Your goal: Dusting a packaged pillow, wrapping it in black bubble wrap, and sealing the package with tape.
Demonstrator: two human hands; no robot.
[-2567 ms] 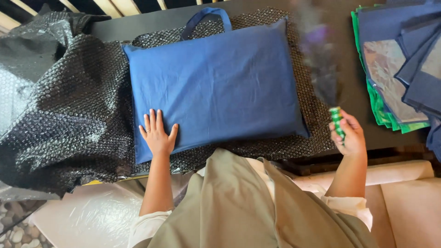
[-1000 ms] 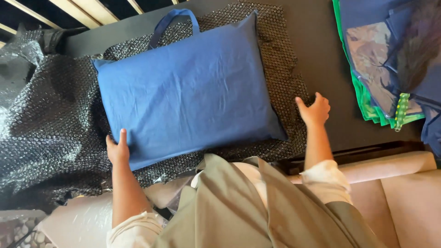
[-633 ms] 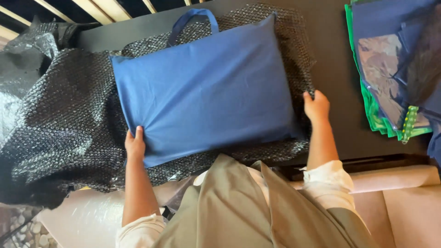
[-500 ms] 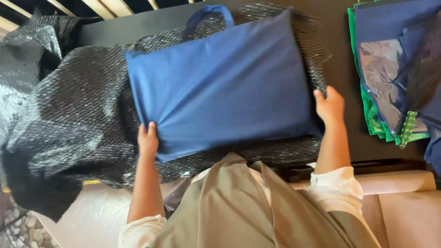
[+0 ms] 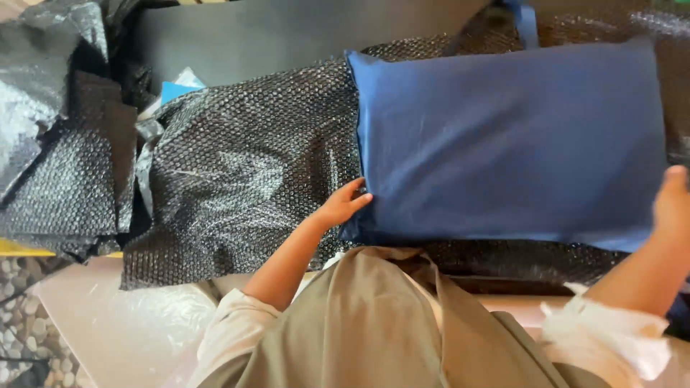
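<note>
Moved: bag (image 5: 510, 140) now sits far over on the right of the view instead of the middle, and the bubble wrap (image 5: 244, 165) on the left shows a lot more.
Left hand (image 5: 343, 205): fingers spread a bit, tips pressed on the bag's near left corner, not clamped on anything.
Right hand (image 5: 674, 205): at the bag's near right edge, half cut off by the frame, so can't tell how the fingers are set.
Bag: flat on the wrap, handle (image 5: 523, 21) poking out the far side.
Meaning: looks like both hands are shifting or squaring the bag on the wrap.
Also: black sheet (image 5: 43, 50) bunched up far left.
</note>
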